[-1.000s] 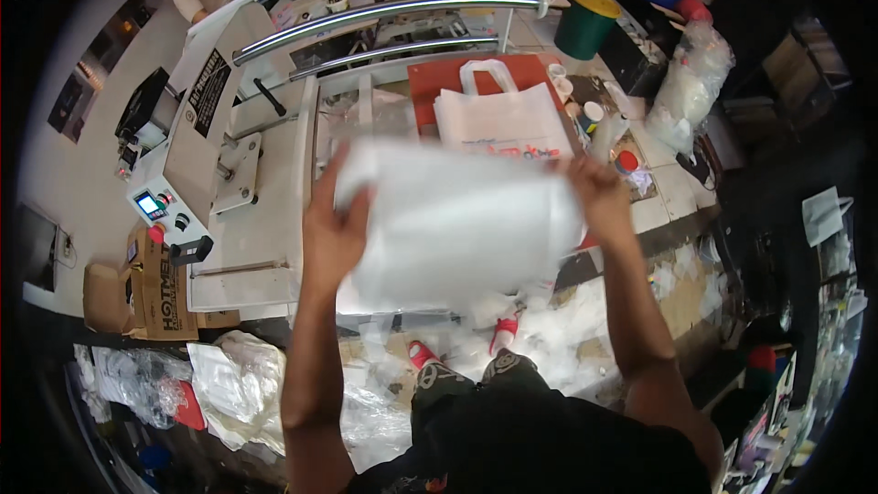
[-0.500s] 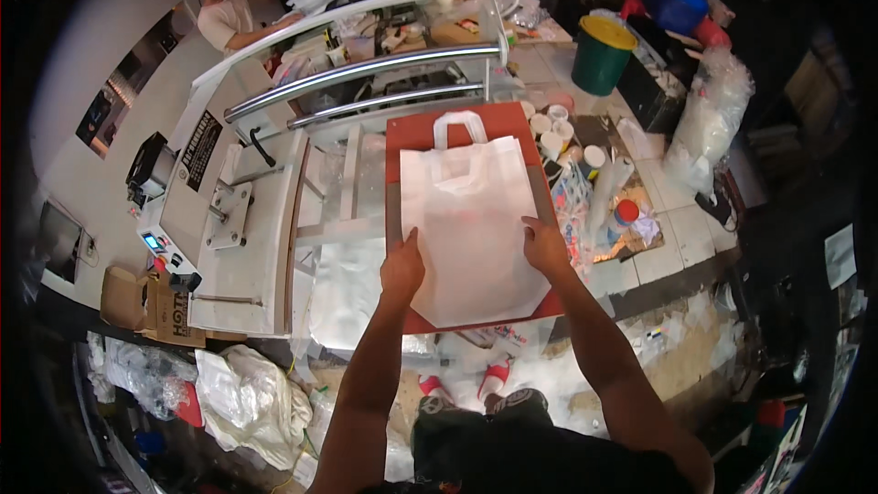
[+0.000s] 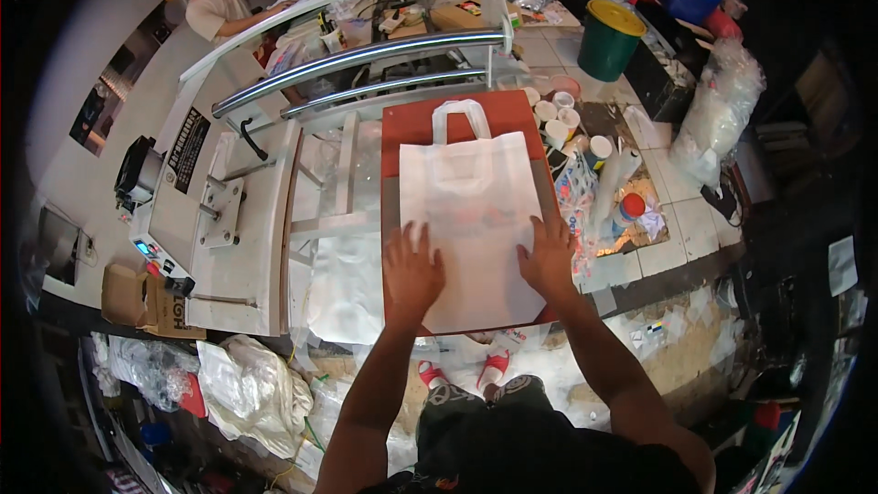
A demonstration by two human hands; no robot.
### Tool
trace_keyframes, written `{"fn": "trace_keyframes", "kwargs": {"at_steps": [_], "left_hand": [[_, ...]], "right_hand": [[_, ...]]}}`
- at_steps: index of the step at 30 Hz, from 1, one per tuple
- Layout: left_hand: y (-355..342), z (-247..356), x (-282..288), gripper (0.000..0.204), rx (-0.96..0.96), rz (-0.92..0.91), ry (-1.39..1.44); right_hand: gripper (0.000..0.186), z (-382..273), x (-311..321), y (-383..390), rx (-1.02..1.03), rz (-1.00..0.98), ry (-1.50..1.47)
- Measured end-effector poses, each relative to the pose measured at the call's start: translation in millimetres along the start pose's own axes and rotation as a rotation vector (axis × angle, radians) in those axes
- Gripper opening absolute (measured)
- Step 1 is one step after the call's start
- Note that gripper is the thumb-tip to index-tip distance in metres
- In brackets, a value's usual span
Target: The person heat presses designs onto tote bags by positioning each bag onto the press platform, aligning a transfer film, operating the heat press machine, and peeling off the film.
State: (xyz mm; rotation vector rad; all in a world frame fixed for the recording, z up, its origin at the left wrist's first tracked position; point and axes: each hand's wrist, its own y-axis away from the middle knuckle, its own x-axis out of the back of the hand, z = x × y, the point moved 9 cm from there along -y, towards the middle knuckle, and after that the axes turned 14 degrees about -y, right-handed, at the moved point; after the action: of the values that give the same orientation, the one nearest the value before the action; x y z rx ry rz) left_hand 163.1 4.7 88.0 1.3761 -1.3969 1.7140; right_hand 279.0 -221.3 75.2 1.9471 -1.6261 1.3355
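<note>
A white carrier bag (image 3: 476, 265) with a loop handle (image 3: 461, 119) lies flat on a red and grey press bed (image 3: 519, 114). The handle points away from me, and faint reddish marks show through the upper part of the bag. My left hand (image 3: 413, 272) rests over the bag's left edge, fingers spread and pointing away from me. On the opposite edge my right hand (image 3: 550, 263) lies with its thumb and fingers apart. Neither hand grips anything.
A white heat press machine (image 3: 197, 220) with metal rails (image 3: 366, 57) stands left of the bed. Tubs (image 3: 558, 119) and a red-lidded jar (image 3: 629, 209) crowd the right side. A green bucket (image 3: 604, 50) stands beyond them. Another person (image 3: 219, 9) works at the far left.
My hands have let go of the bag's side edges and opened out flat. The bag now lies smoother against the bed, and its folded top edge has settled.
</note>
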Motion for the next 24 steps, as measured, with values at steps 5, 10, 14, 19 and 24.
{"fn": "trace_keyframes", "kwargs": {"at_steps": [5,10,14,19,24], "left_hand": [[9,42,-35,0.063,-0.109,-0.152,0.109],[9,39,-47,0.064,-0.076,-0.214,0.111],[5,38,-50,0.065,-0.071,-0.264,0.139],[5,38,-56,0.065,-0.053,-0.315,0.160],[5,37,-51,0.065,-0.068,-0.272,0.120]], "right_hand": [[0.048,-30,-66,-41,0.220,-0.105,-0.027],[0.054,-39,-131,-135,0.287,-0.036,-0.055],[0.077,-39,-191,-224,0.083,-0.179,-0.109],[0.094,-54,-200,-278,0.028,-0.155,0.009],[0.066,-56,-133,-239,0.075,0.018,-0.193]]}}
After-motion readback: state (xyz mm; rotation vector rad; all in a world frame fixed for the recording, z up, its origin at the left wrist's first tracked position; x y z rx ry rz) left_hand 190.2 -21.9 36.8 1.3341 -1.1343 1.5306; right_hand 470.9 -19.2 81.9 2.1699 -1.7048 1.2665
